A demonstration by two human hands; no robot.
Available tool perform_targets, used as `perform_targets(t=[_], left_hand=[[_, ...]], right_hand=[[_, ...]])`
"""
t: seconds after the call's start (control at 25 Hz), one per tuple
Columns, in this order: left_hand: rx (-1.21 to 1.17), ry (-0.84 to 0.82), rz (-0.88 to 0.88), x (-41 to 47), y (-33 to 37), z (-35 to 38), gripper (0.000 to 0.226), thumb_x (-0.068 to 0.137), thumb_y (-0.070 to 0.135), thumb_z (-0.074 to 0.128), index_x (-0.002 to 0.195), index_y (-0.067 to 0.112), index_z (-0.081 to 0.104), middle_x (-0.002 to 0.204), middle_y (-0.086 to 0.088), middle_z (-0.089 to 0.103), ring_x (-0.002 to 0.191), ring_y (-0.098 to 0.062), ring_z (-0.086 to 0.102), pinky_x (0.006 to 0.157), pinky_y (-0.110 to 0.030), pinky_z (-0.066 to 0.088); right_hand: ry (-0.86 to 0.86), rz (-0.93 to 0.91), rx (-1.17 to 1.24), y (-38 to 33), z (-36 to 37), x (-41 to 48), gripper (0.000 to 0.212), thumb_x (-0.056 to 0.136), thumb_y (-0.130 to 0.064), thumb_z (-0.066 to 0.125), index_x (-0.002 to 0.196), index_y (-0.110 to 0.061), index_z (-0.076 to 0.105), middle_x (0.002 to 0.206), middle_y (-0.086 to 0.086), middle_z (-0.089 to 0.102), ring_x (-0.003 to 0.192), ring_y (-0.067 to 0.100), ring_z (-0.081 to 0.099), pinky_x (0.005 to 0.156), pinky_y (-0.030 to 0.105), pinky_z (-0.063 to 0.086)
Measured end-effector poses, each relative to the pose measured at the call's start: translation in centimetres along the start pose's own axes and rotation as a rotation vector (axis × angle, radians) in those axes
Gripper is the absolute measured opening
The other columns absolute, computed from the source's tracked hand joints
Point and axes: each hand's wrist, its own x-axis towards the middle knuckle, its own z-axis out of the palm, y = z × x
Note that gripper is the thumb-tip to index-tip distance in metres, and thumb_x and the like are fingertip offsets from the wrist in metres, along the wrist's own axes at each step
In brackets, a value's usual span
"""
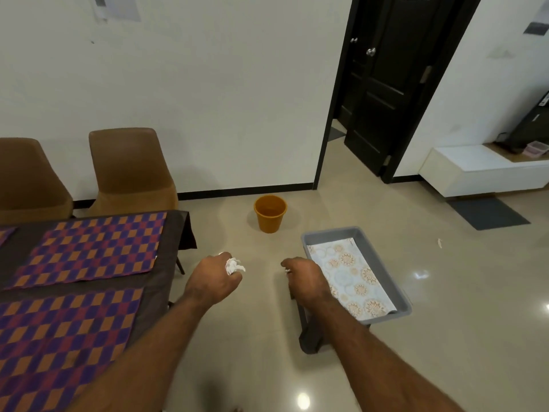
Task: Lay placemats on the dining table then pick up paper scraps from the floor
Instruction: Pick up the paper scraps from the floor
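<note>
Left hand point(215, 282): fingers gripping a crumpled scrap point(234, 266), no clear long axis, above floor point(267, 322), short of bin point(269, 214). Right hand point(307, 282): fingers curled, grip unclear. Placemats point(92, 248) lengthwise across surface point(169, 242).

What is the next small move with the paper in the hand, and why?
Probably carry the crumpled paper in the left hand forward to the orange bin: it stands open on the floor ahead, and the placemats are already laid.

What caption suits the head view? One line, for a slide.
Placemats laid on the table, crumpled paper in the left grip, orange bin ahead by the wall.
</note>
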Motion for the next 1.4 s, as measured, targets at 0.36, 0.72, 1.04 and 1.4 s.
perform_targets(t=[0.36,0.72,1.04,1.4], left_hand=[[0.050,-0.065,0.066,20.1,-3.6,1.3,0.026,0.081,0.047,0.057,0.088,0.022,0.061,0.079,0.001,0.064,0.071,-0.018,0.059,0.056,-0.029,0.043],[0.024,-0.089,0.081,39.5,-5.8,5.0,0.040,0.077,0.055,0.048,0.091,0.021,0.063,0.081,-0.001,0.067,0.071,-0.020,0.058,0.059,-0.029,0.043],[0.054,-0.162,0.083,57.4,-6.7,15.2,0.040,0.086,0.052,0.057,0.105,0.019,0.068,0.096,-0.006,0.069,0.092,-0.028,0.064,0.075,-0.033,0.049],[0.002,-0.316,0.078,76.5,-11.4,31.7,0.060,0.081,0.066,0.038,0.114,0.021,0.061,0.100,-0.007,0.067,0.091,-0.027,0.064,0.071,-0.030,0.046]], right_hand=[[0.035,0.016,-0.055,1.4,0.2,20.7,0.041,0.091,-0.002,0.056,0.127,-0.022,0.064,0.121,0.001,0.067,0.104,0.019,0.064,0.092,0.029,0.053],[0.049,0.073,0.020,5.8,2.2,39.2,0.033,0.093,-0.010,0.059,0.122,-0.023,0.068,0.120,-0.001,0.069,0.106,0.016,0.064,0.096,0.028,0.052],[-0.054,0.094,0.005,14.6,5.9,59.3,0.030,0.094,-0.015,0.056,0.122,-0.022,0.068,0.125,-0.002,0.067,0.115,0.017,0.060,0.101,0.027,0.044],[-0.080,0.173,0.018,24.0,16.1,77.5,0.023,0.089,-0.010,0.058,0.104,-0.020,0.072,0.102,0.003,0.072,0.093,0.024,0.066,0.080,0.028,0.050]])
